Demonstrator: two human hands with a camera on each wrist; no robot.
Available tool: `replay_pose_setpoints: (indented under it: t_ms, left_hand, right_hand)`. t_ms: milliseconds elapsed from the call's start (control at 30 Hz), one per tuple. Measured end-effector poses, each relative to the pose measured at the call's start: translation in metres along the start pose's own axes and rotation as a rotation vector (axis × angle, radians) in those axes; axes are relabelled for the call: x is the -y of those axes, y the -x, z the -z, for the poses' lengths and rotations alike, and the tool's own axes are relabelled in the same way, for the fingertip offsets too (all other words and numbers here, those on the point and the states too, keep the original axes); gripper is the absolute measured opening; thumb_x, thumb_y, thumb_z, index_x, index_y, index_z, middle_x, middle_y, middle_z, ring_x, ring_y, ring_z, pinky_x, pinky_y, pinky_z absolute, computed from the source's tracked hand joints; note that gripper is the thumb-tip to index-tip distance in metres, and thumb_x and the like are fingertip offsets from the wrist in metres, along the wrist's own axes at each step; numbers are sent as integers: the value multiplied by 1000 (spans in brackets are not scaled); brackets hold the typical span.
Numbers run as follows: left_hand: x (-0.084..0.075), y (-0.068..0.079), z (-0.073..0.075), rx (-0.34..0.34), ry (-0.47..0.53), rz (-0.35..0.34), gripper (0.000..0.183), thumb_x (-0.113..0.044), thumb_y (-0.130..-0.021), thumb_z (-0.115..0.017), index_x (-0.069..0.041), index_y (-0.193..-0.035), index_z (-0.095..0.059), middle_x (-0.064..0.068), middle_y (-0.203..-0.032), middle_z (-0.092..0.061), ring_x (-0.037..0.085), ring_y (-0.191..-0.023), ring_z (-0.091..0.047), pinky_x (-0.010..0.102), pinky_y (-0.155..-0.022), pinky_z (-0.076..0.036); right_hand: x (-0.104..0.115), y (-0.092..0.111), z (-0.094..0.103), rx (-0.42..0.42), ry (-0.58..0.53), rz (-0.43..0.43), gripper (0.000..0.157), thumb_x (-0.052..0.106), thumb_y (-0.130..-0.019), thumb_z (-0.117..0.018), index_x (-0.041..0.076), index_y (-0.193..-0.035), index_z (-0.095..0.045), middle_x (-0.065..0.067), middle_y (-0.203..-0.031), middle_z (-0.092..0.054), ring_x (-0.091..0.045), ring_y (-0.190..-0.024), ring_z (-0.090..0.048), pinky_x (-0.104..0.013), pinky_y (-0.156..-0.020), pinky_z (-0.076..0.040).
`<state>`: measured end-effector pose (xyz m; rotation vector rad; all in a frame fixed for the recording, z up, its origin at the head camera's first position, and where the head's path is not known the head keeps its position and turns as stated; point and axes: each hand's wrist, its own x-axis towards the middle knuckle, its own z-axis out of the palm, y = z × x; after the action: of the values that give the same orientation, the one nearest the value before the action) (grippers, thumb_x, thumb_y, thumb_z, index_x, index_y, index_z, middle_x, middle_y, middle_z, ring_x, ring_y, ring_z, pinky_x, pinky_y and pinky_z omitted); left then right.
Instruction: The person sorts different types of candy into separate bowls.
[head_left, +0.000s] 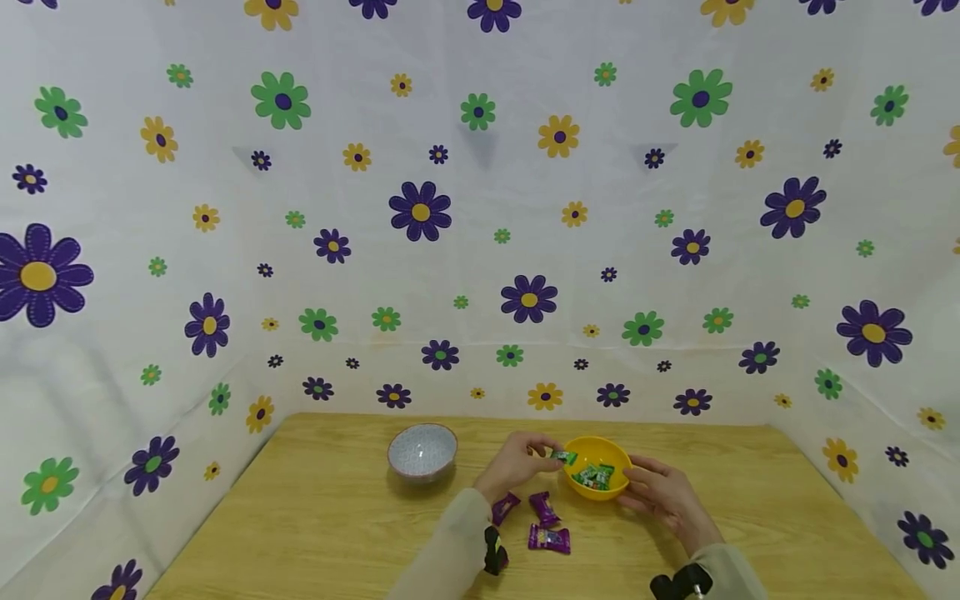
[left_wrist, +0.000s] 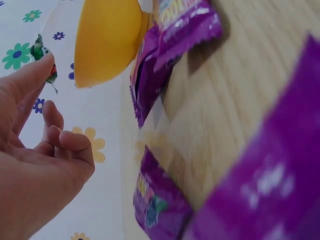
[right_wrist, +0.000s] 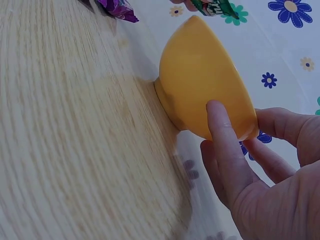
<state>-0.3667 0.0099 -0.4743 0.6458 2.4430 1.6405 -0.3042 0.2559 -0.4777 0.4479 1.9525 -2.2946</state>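
My left hand pinches a green-wrapped candy between thumb and finger, at the left rim of a yellow bowl. Its other fingers are bent in the left wrist view, where the candy shows dark green with some red. More green-wrapped candies lie inside the bowl. On the bowl's right side, my right hand grips the wall near the rim. The right wrist view shows fingers on the outside of the bowl, which stands upright on the table.
Several purple-wrapped candies lie on the wooden table, in front of the yellow bowl and near the left forearm. A grey-white bowl with a reddish rim stands farther left. A flower-printed white curtain encloses the table's back and sides.
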Motion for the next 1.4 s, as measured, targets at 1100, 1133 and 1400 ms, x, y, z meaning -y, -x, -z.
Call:
replay_pose_setpoints:
  t_ms: [1100,1133,1400]
  left_hand:
    - [-17,-12,-52,-309,123,204,17,-11,-85,-75,-18,-101,-74,2,-93,-54,17,-83,-45,27,-64,-39]
    - [-17,-11,-51,-306,121,199,18,-10,-85,-75,-18,-102,-74,1,-91,-52,16,-80,-45,25,-62,-39]
    - [-14,-7,-40,-258,142,111,13,-6,-87,-72,-10,-99,-75,0,-81,-46,12,-67,-39,21,-52,-33]
  right_hand:
    - [-1,-3,-1,6,7,4,58,9,-96,-61,-5,-147,-36,-33,-147,-38,-28,-102,-69,-40,-84,-58]
    - [-1,-3,-1,6,10,4,59,9,-96,-61,-5,-147,-36,-33,-147,-38,-28,-103,-69,-40,-84,-58]
    - [-1,-3,0,-10,14,-1,57,7,-96,-60,-5,-147,-37,-33,-148,-37,-27,-101,-69,-39,-83,-59]
